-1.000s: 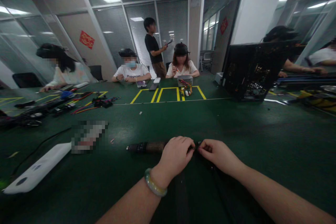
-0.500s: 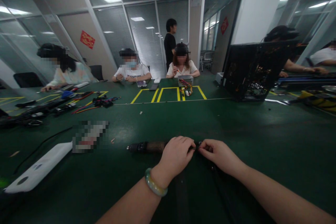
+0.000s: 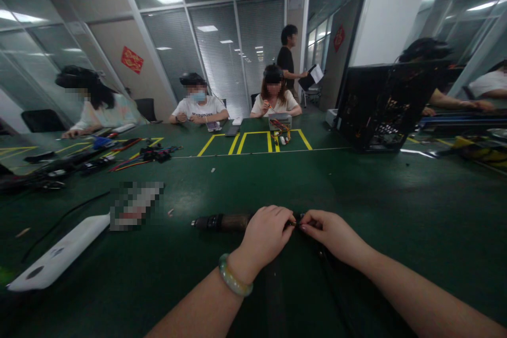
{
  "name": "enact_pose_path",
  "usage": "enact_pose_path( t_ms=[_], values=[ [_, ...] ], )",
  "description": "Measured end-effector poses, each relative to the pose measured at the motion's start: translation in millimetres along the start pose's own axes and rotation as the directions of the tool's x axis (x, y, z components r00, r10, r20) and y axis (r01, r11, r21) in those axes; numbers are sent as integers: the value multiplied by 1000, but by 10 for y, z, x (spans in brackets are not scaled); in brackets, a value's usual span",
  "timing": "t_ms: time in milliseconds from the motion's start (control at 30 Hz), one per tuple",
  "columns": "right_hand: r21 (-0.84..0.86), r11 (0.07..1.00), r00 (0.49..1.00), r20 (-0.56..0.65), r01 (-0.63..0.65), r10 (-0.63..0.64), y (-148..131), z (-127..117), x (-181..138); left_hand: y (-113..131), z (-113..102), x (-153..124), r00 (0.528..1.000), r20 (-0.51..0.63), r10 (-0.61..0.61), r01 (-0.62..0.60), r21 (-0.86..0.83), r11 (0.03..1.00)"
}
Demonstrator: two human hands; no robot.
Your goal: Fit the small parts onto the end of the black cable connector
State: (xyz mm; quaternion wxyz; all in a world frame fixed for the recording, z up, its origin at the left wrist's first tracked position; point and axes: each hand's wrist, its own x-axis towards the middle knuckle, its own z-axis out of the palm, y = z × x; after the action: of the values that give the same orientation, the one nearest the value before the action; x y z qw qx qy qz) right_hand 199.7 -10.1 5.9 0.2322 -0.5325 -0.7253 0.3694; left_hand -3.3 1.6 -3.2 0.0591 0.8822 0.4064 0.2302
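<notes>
The dark cylindrical tool lies at six o'clock on my green surface, tip toward nine. My left hand drapes over it; from here I can't tell its grip. My right hand's fingers pinch closed, toward four o'clock.

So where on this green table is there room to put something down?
Bare tabletop shows between your right hand and the black case. Another patch lies between the dark tool and yellow lines, bar a white scrap. The left is crowded with cables and a white device.

Brown-black tool, green table, yellow lines, green-yellow bangle
</notes>
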Motion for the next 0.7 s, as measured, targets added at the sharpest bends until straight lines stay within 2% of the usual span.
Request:
enact_pose_path(
  t_ms=[367,700],
  values=[
    [-37,999,998,-57,-1,-2,-18,46,6,35,-38,2,1000,11,-14,13,28,1000],
    [-39,999,999,-42,-21,20,-28,22,-7,30,-18,5,1000,9,-9,9,36,999]
  ],
)
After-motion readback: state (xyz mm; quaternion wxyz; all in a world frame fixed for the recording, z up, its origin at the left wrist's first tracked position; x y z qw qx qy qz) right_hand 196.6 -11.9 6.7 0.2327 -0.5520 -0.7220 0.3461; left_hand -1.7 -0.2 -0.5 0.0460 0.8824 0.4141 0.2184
